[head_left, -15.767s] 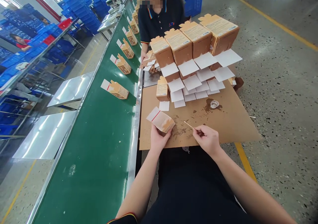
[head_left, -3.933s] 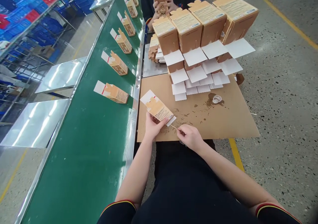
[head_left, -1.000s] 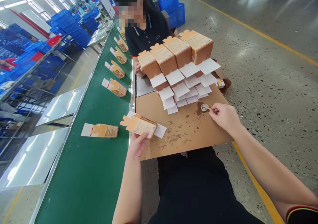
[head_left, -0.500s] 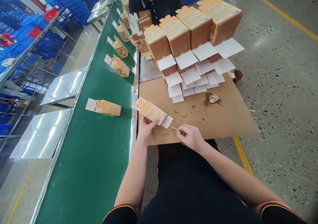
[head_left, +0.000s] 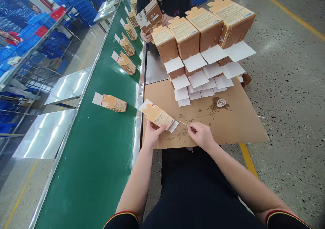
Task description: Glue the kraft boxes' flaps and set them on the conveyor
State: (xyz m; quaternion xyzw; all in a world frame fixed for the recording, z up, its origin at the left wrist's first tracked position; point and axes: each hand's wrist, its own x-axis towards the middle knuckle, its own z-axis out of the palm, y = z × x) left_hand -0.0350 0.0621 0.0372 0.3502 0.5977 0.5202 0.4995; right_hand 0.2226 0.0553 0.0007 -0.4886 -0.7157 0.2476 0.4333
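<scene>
My left hand [head_left: 152, 134] holds a small tan carton [head_left: 157, 115] tilted over the near left corner of the brown cardboard sheet [head_left: 236, 124]. A white flap of the carton sticks out toward my right hand [head_left: 201, 134], which pinches a thin wooden stick [head_left: 183, 123]. The stick's tip lies just right of that flap. A small clear cup [head_left: 221, 102] sits in a dark stain farther right on the sheet.
A stepped stack of tan cartons [head_left: 198, 36] with open white flaps fills the far side of the sheet. The green conveyor belt [head_left: 101, 147] at left carries several cartons, the nearest [head_left: 111, 102]. A person across handles another carton [head_left: 152, 14]. Steel plate [head_left: 154, 69] lies behind.
My right hand went from the small cup back to the carton, and the stick now sits beside the flap. The carton on the belt has moved slightly away. The person opposite has lifted a carton higher.
</scene>
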